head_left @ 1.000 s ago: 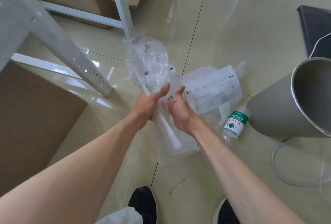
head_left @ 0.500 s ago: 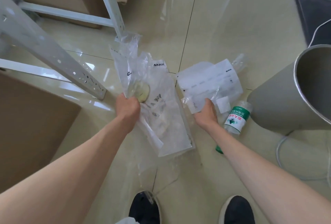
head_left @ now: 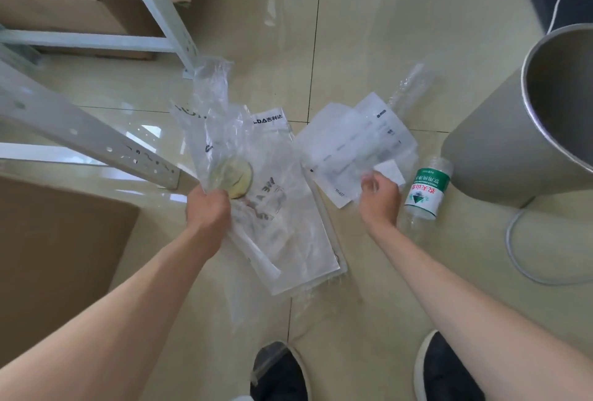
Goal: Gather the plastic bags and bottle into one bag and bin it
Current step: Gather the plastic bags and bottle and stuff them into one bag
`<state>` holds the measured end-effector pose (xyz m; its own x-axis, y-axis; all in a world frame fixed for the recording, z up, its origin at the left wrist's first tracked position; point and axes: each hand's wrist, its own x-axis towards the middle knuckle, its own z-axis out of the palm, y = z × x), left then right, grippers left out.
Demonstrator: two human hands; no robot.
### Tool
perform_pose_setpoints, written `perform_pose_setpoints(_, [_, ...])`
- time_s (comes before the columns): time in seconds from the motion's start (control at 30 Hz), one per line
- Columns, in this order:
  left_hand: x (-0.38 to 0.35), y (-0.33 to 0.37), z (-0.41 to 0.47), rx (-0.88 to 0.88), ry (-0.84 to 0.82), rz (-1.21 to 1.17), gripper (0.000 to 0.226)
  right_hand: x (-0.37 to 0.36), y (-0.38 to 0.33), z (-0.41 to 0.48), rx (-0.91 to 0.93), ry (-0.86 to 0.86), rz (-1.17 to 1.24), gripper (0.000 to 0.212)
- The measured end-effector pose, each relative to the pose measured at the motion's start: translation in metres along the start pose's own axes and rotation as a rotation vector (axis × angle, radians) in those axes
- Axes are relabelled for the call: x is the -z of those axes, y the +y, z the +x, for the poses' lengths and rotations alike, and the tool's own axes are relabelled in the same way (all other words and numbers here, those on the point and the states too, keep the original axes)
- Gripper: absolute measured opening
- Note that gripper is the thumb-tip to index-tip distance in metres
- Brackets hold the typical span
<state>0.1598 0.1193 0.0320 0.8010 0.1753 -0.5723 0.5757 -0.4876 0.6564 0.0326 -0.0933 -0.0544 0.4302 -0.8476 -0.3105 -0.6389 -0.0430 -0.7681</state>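
My left hand (head_left: 208, 211) is closed on a bundle of clear plastic bags (head_left: 256, 182) with black print, held above the floor at centre. Gripping the near edge of a white printed plastic bag (head_left: 356, 140), my right hand (head_left: 380, 200) is low over the tiles. A clear plastic bottle (head_left: 425, 190) with a green and white label lies on the floor just right of that hand, not touched. The grey bin (head_left: 500, 147) stands at the right, its opening tilted toward me.
A white metal shelf leg (head_left: 96, 143) slants across the left. Cardboard boxes (head_left: 57, 240) sit at the left and top left. A white cable (head_left: 526, 269) loops on the floor beside the bin. My two dark shoes (head_left: 282, 375) are at the bottom.
My hands have parted. The left hand kept the clear bags and lifted them leftward, while the right hand reached right and took hold of the white bag beside the bottle.
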Motion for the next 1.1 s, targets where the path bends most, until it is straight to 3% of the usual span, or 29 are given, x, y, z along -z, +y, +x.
perform_pose_setpoints(0.1, [-0.002, 0.007, -0.002, 0.06, -0.057, -0.029, 0.032, 0.001, -0.034, -0.004, 0.059, -0.082, 0.223, 0.023])
perform_pose_setpoints(0.33, [-0.001, 0.029, -0.012, 0.19, -0.256, -0.223, 0.042, -0.005, -0.107, -0.062, 0.167, -0.939, 0.277, 0.04])
perform_pose_setpoints(0.43, [-0.001, 0.034, -0.023, 0.166, -0.375, -0.35, 0.035, -0.01, -0.115, -0.073, 0.125, -1.104, 0.32, 0.051])
perform_pose_setpoints(0.47, [0.0, 0.033, -0.028, 0.174, -0.438, -0.395, 0.044, -0.011, -0.117, -0.075, 0.104, -1.118, 0.314, 0.052])
perform_pose_setpoints(0.53, [0.006, 0.03, -0.031, 0.213, -0.544, -0.482, 0.072, -0.014, -0.117, -0.074, 0.064, -1.126, 0.268, 0.048])
perform_pose_setpoints(0.6, [0.01, 0.031, -0.032, 0.235, -0.578, -0.474, 0.08, -0.018, -0.115, -0.073, 0.053, -1.133, 0.184, 0.045])
perform_pose_setpoints(0.67, [0.008, 0.032, -0.028, 0.286, -0.557, -0.411, 0.067, -0.018, -0.115, -0.073, 0.061, -1.128, 0.144, 0.046])
perform_pose_setpoints(0.8, [0.002, 0.028, -0.01, 0.287, -0.246, -0.281, 0.039, -0.01, -0.104, -0.065, 0.0, -1.097, 0.265, 0.043])
perform_pose_setpoints(0.87, [0.003, 0.027, -0.008, 0.218, -0.167, -0.211, 0.032, -0.006, -0.092, -0.056, -0.076, -0.965, 0.375, 0.049])
perform_pose_setpoints(0.97, [0.003, 0.02, -0.007, 0.157, -0.154, -0.14, 0.038, 0.001, -0.069, -0.036, -0.154, -0.638, 0.403, 0.038])
perform_pose_setpoints(1.03, [0.003, 0.016, -0.005, 0.135, -0.134, -0.101, 0.038, 0.009, -0.053, -0.018, -0.054, -0.356, 0.161, 0.032])
perform_pose_setpoints(1.1, [0.003, 0.012, -0.003, 0.086, -0.123, -0.055, 0.035, 0.014, -0.038, 0.003, 0.014, -0.307, -0.132, 0.036])
